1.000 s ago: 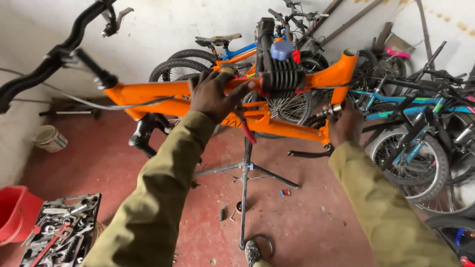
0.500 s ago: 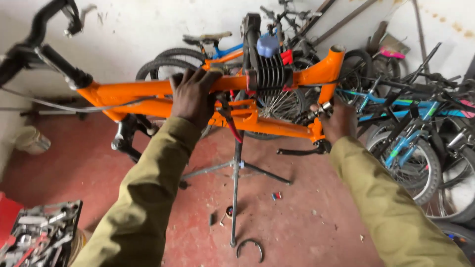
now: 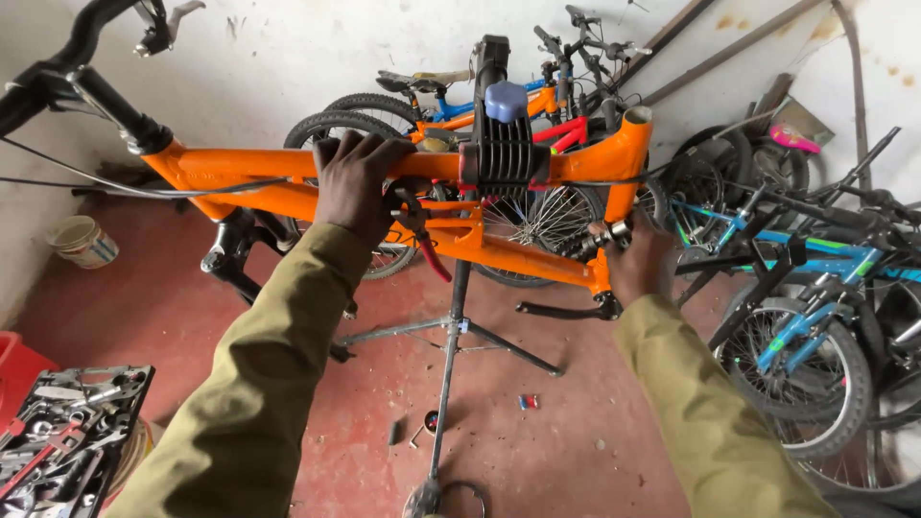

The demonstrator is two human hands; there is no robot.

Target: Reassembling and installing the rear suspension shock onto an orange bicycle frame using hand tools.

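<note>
Head view: our left hand [image 3: 357, 182] grips the orange frame [image 3: 288, 163], its top tube lying left-right at frame centre; our right hand [image 3: 638, 264] closes around the bottom bracket [image 3: 606, 233], lower right.

Orange bike frame [image 3: 288, 182] — clamped, horizontal

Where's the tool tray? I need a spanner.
In the head view, the tool tray lies on the floor at bottom left, beside the red bin, below the orange bike frame.
</note>
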